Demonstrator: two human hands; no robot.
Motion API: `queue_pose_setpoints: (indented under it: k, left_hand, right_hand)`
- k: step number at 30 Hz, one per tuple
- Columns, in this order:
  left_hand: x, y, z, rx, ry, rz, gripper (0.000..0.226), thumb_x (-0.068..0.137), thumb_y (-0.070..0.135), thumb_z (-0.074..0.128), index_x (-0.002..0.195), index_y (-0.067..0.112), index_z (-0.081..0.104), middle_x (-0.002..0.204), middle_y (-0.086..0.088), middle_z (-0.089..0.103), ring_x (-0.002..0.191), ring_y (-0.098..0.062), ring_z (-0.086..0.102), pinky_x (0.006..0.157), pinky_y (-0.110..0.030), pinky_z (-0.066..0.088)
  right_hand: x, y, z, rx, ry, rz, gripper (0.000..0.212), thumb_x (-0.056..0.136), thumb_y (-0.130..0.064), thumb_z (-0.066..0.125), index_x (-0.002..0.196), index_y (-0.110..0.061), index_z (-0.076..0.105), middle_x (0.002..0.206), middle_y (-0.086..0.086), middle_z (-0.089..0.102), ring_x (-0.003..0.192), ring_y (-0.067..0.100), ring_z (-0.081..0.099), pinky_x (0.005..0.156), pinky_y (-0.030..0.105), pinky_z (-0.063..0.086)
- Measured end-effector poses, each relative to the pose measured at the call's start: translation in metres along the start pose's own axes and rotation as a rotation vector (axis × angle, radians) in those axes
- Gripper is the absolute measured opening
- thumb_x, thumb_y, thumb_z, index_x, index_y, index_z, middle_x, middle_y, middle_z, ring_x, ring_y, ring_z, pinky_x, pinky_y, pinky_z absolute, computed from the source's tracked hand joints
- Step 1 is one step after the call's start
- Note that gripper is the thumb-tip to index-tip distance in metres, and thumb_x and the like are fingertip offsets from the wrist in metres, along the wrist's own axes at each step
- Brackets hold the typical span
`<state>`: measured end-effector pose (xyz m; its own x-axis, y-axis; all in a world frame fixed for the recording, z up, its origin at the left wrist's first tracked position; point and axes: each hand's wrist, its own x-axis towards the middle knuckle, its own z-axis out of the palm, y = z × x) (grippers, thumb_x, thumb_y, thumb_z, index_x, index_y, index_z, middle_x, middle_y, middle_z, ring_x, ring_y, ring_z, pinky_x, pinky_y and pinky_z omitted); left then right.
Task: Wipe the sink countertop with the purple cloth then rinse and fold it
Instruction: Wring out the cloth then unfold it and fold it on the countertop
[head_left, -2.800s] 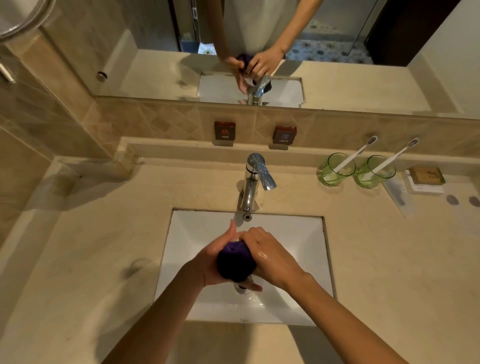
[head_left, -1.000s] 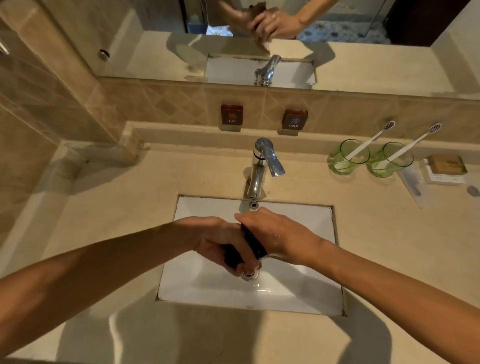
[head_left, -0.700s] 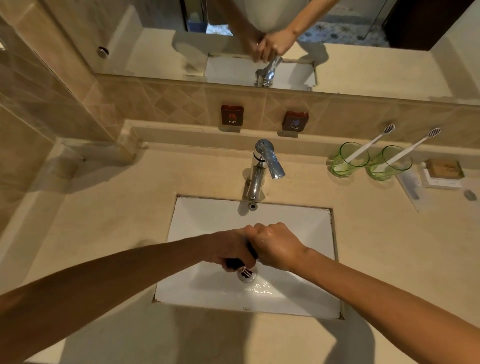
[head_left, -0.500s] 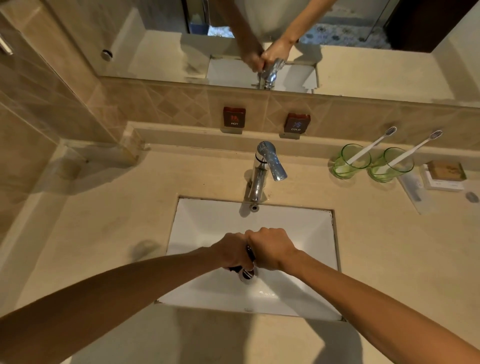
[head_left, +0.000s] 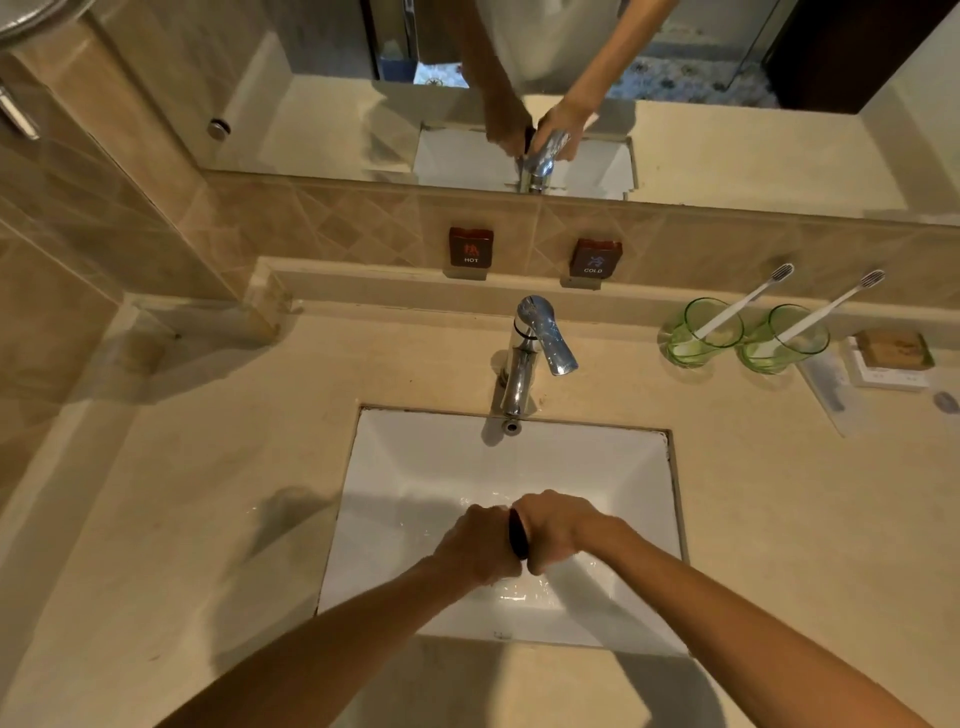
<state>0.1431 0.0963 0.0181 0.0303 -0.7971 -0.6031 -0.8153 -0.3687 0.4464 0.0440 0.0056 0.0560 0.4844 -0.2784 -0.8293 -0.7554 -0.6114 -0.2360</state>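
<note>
- Beige stone countertop (head_left: 197, 493) around white rectangular sink (head_left: 415, 467); chrome faucet (head_left: 530, 353) at back edge.
- Left hand (head_left: 480, 545) and right hand (head_left: 556, 527) fisted side by side over basin, knuckles touching.
- Purple cloth (head_left: 517, 532) clenched between both fists, only a dark sliver showing.
- Two green cups (head_left: 701, 338) with toothbrushes at far right.
- Wet sheen on basin floor beneath hands.

Cloth (head_left: 517, 532) dark purple; sink (head_left: 415, 478) white; countertop (head_left: 208, 493) beige; cups (head_left: 701, 332) green

left wall plaque (head_left: 470, 247): "HOT" | right wall plaque (head_left: 595, 258): "COLD" | other text: unreadable
</note>
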Motion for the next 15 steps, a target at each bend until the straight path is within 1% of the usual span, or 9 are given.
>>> queue_pose_setpoints:
  k: [1, 3, 6, 8, 9, 10, 11, 13, 15]
  left_hand:
    - [-0.002, 0.000, -0.006, -0.058, -0.030, -0.008, 0.016, 0.078, 0.018, 0.072, 0.088, 0.013, 0.061, 0.083, -0.002, 0.069, 0.081, -0.019, 0.066, 0.067, -0.022, 0.051]
    - [-0.010, -0.001, -0.021, -0.345, -0.105, -0.106, 0.023, 0.075, 0.013, 0.076, 0.094, 0.011, 0.064, 0.074, 0.002, 0.063, 0.071, -0.014, 0.060, 0.058, -0.017, 0.044]
    - [-0.037, -0.004, -0.054, -1.080, -0.434, -0.198, 0.016, 0.075, 0.001, 0.066, 0.088, 0.009, 0.061, 0.065, -0.002, 0.056, 0.053, -0.012, 0.048, 0.048, -0.022, 0.038]
    - [-0.050, -0.004, -0.071, -1.304, -0.664, -0.107, 0.019, 0.081, -0.004, 0.057, 0.075, 0.014, 0.054, 0.062, -0.001, 0.045, 0.050, -0.011, 0.037, 0.047, -0.020, 0.028]
    - [-0.054, -0.001, -0.079, -1.295, -0.745, -0.061, 0.026, 0.083, -0.005, 0.056, 0.070, 0.017, 0.052, 0.060, 0.000, 0.041, 0.049, -0.010, 0.034, 0.047, -0.020, 0.024]
    - [-0.057, 0.004, -0.087, -1.251, -0.812, -0.019, 0.032, 0.084, -0.007, 0.056, 0.066, 0.019, 0.050, 0.058, 0.002, 0.039, 0.047, -0.008, 0.033, 0.048, -0.020, 0.022]
    - [-0.059, 0.008, -0.095, -1.190, -0.870, 0.018, 0.036, 0.085, -0.008, 0.055, 0.064, 0.020, 0.049, 0.056, 0.004, 0.038, 0.045, -0.007, 0.034, 0.048, -0.021, 0.021]
    - [-0.062, 0.015, -0.110, -1.031, -0.952, 0.050, 0.036, 0.087, -0.010, 0.056, 0.068, 0.019, 0.051, 0.055, 0.005, 0.042, 0.045, -0.006, 0.038, 0.046, -0.019, 0.026]
    - [-0.066, 0.019, -0.120, -0.866, -0.967, -0.013, 0.032, 0.087, -0.010, 0.060, 0.073, 0.018, 0.053, 0.056, 0.003, 0.046, 0.047, -0.008, 0.042, 0.045, -0.018, 0.034]
  right_hand:
    - [-0.006, 0.002, 0.004, -0.063, 0.109, -0.014, 0.042, 0.077, -0.023, 0.077, 0.113, -0.021, 0.055, 0.098, 0.005, 0.065, 0.087, 0.026, 0.064, 0.066, 0.032, 0.048]
    - [-0.025, 0.007, 0.010, -0.092, 0.370, -0.107, 0.062, 0.080, -0.024, 0.074, 0.132, -0.024, 0.040, 0.116, 0.006, 0.059, 0.090, 0.029, 0.064, 0.069, 0.038, 0.054]
    - [-0.058, 0.007, 0.017, -0.104, 0.752, -0.254, 0.051, 0.090, -0.017, 0.056, 0.139, -0.023, 0.045, 0.130, 0.002, 0.050, 0.080, 0.027, 0.058, 0.071, 0.036, 0.056]
    - [-0.075, 0.000, 0.013, 0.077, 0.831, -0.361, 0.044, 0.103, -0.023, 0.031, 0.141, -0.026, 0.052, 0.141, -0.003, 0.052, 0.109, 0.020, 0.054, 0.094, 0.032, 0.049]
    - [-0.081, -0.006, 0.008, 0.195, 0.796, -0.382, 0.046, 0.108, -0.033, 0.023, 0.141, -0.028, 0.054, 0.144, -0.006, 0.053, 0.124, 0.013, 0.048, 0.107, 0.029, 0.041]
    - [-0.086, -0.011, 0.002, 0.267, 0.767, -0.417, 0.048, 0.109, -0.042, 0.022, 0.134, -0.026, 0.060, 0.138, -0.006, 0.058, 0.125, 0.011, 0.049, 0.110, 0.027, 0.037]
    - [-0.090, -0.016, -0.004, 0.319, 0.760, -0.475, 0.048, 0.109, -0.043, 0.026, 0.118, -0.020, 0.067, 0.119, -0.001, 0.067, 0.112, 0.015, 0.058, 0.102, 0.028, 0.043]
    - [-0.097, -0.021, -0.016, 0.339, 0.751, -0.567, 0.044, 0.108, -0.032, 0.034, 0.086, -0.008, 0.064, 0.078, 0.004, 0.063, 0.074, 0.020, 0.056, 0.073, 0.034, 0.047]
    - [-0.100, -0.022, -0.021, 0.236, 0.718, -0.586, 0.041, 0.105, -0.027, 0.035, 0.087, -0.005, 0.063, 0.076, 0.007, 0.062, 0.070, 0.022, 0.053, 0.068, 0.035, 0.044]
